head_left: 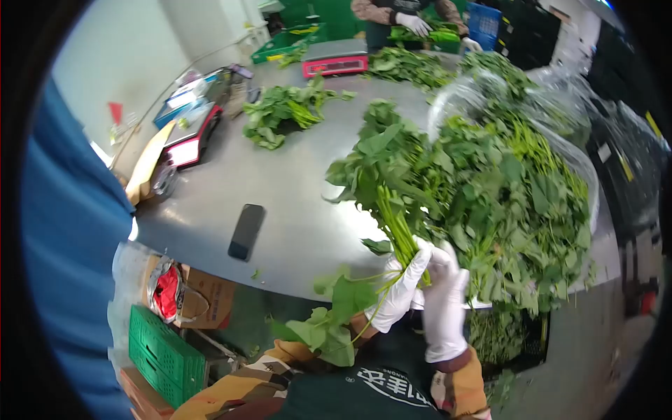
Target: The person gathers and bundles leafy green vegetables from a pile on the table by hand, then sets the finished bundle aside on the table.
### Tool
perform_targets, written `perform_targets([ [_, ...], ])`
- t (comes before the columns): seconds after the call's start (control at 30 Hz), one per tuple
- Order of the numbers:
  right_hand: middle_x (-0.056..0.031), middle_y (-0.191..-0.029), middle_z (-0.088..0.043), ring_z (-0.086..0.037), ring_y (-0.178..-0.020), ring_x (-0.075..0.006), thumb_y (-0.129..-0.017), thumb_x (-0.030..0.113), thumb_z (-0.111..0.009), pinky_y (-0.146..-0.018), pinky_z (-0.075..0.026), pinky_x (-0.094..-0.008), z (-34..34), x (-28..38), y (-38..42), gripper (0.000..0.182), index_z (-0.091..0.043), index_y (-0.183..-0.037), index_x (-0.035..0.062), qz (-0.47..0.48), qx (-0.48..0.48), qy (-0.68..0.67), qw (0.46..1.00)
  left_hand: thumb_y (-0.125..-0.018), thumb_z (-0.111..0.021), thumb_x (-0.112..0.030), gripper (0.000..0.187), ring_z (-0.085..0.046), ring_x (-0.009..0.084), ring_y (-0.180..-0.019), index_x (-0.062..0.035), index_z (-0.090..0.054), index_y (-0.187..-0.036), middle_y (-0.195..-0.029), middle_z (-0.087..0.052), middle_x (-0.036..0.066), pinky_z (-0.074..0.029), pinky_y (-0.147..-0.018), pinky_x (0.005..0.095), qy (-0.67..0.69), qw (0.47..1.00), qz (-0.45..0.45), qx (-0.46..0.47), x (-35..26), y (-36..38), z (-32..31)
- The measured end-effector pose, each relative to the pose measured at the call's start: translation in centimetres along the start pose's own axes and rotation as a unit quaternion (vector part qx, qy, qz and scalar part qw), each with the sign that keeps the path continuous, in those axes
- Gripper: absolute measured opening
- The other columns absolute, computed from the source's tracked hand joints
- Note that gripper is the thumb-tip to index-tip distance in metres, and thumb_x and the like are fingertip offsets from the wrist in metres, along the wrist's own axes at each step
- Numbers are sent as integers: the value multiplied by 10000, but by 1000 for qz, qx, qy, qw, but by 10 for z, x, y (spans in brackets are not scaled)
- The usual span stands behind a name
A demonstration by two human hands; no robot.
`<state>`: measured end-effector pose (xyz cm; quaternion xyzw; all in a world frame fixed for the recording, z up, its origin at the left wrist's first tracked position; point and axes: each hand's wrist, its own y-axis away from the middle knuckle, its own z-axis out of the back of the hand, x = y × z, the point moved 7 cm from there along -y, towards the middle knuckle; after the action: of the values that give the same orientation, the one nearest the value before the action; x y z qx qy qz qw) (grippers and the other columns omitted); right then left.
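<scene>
A bunch of leafy green stems (393,220) is held up over the near edge of the metal table, leaves pointing away from me. My left hand (397,294), in a white glove, is closed around the lower stems. A loose leafy sprig (350,299) hangs from that hand toward my forearm. Close against the stem ends, on the right, is my white-gloved right hand (445,304). Motion smears its fingers, so their grip cannot be made out. A large heap of the same greens (504,203) lies right beside it, partly in a clear plastic bag (588,168).
On the metal table (203,203) lie a black phone (246,232), a small pile of greens (287,112) and red scales (334,61). A co-worker's gloved hand (413,24) is over a green crate across the table. Below left stand a green crate (157,357) and a cardboard box (210,297).
</scene>
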<state>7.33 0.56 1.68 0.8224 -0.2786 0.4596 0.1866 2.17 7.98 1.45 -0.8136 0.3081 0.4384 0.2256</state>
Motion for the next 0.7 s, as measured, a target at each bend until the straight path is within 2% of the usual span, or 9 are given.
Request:
perform_targets([
  [0.1,-97,-1388,-397,-355,-1299,-214,-1018,441,-261,-1118,-216,-365,-17,8,-3,585,-263,-1425,22,205,110,192,953,-987,-479,-341,323,-553,143,-979,-59,-588,-1103,-1027,-591,9,-427,-938,318,30,991,-21,-130,-7,17,-15],
  [0.17,-104,-1411,-378,-350,-1311,-213,-1022,401,-290,-1108,-233,-341,-11,-6,6,577,-256,-1433,-1,87,121,63,987,-995,-445,-367,351,-556,143,-940,-66,-574,-1119,-971,-584,-2,-431,-911,316,23,990,100,-98,10,19,7],
  [0.2,-128,-1425,-370,-364,-1305,-207,-1020,380,-326,-1099,-248,-330,-1,-3,7,577,-276,-1427,-26,12,89,78,993,-1000,-427,-369,354,-534,119,-855,-71,-566,-1132,-888,-554,-21,-432,-866,301,22,990,100,-97,11,13,13],
  [0.23,-143,-1309,-509,-474,-1213,-191,-1008,306,-414,-1037,-341,-307,20,-6,0,491,-400,-1366,-30,43,63,179,981,-1006,-410,-370,358,-511,94,-770,-76,-559,-1146,-805,-523,-40,-432,-822,285,18,990,98,-98,11,6,18],
  [0.3,-118,-1138,-629,-578,-1073,-166,-968,202,-514,-947,-422,-281,48,13,-2,352,-546,-1236,-25,0,25,245,969,-1008,-424,-341,322,-367,61,-604,-89,-551,-1165,-656,-359,-70,-382,-698,241,18,996,-10,-87,-11,-2,16],
  [0.33,-90,-981,-681,-626,-919,-136,-921,135,-581,-840,-473,-259,75,16,-6,231,-636,-1081,-22,49,-64,311,947,-1006,-431,-332,341,-323,56,-565,-68,-516,-1205,-632,-333,-72,-387,-673,238,40,994,0,-100,-13,-5,22],
  [0.4,3,-830,-657,-572,-730,-54,-930,138,-579,-668,-464,-208,122,26,-9,194,-645,-1024,-19,98,-150,331,927,-997,-466,-286,293,-219,45,-487,-91,-549,-1199,-580,-211,-76,-310,-599,219,75,991,8,-115,-12,-8,30],
  [0.5,-79,-784,-645,-630,-697,-200,-829,184,-677,-620,-487,-325,158,45,-8,134,-667,-892,67,151,-241,616,734,-1000,-459,-275,289,-202,41,-454,-70,-552,-1181,-553,-193,-79,-323,-588,220,73,988,71,-118,-2,-5,33],
  [0.7,-66,-819,-628,-627,-748,-240,-800,340,-692,-673,-493,-354,163,13,-35,277,-661,-914,89,119,-197,677,699,-1014,-424,-236,244,-238,39,-433,-46,-570,-1062,-524,-238,-73,-364,-574,238,105,985,117,-65,19,6,17],
])
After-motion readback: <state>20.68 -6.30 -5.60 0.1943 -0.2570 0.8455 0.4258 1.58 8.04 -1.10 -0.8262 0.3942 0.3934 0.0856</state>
